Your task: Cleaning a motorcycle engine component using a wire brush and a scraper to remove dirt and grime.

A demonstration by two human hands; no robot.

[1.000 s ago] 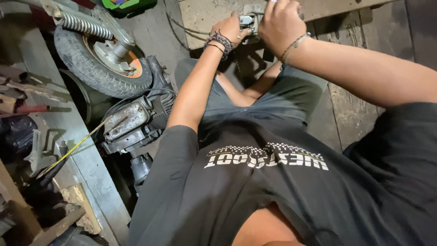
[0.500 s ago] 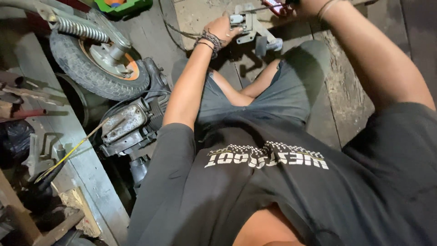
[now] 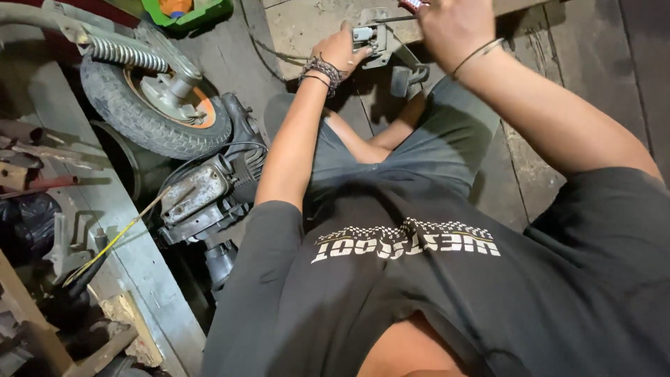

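Head view: a person in a black printed T-shirt (image 3: 433,300) and grey shorts (image 3: 433,146) sits on a wooden plank floor (image 3: 537,132), both arms reaching to the top edge of the frame.
Left hand: left hand (image 3: 342,50), with dark beaded bracelets at the wrist, has its fingers curled around a small grey metal part (image 3: 366,38), thumb pressed against its side.
Right hand: right hand (image 3: 452,26) (cut off in part by the frame's top edge) is closed in a pinch on a tool with a red handle (image 3: 413,4); only the tip of that handle shows, so what kind of tool it is cannot be told.
Metal part: it lies on the floor boards just past the knees, between the two hands, with a thin rod (image 3: 394,19) running from it toward the right hand.
In the way: the person's own forearms and raised knees cover much of the floor around the part; a dark block (image 3: 408,78) lies just beside the right knee.
Left side: a small wheel with tyre (image 3: 150,115), its orange-rimmed hub and a coil spring (image 3: 125,52) stand near a grimy small engine (image 3: 202,195), well apart from the hands.
Cable: a yellow wire (image 3: 115,241) slants from the engine to a cluttered ledge (image 3: 112,202).
Container: a green plastic tray (image 3: 188,15) at the top left holds something orange, too cropped to identify.
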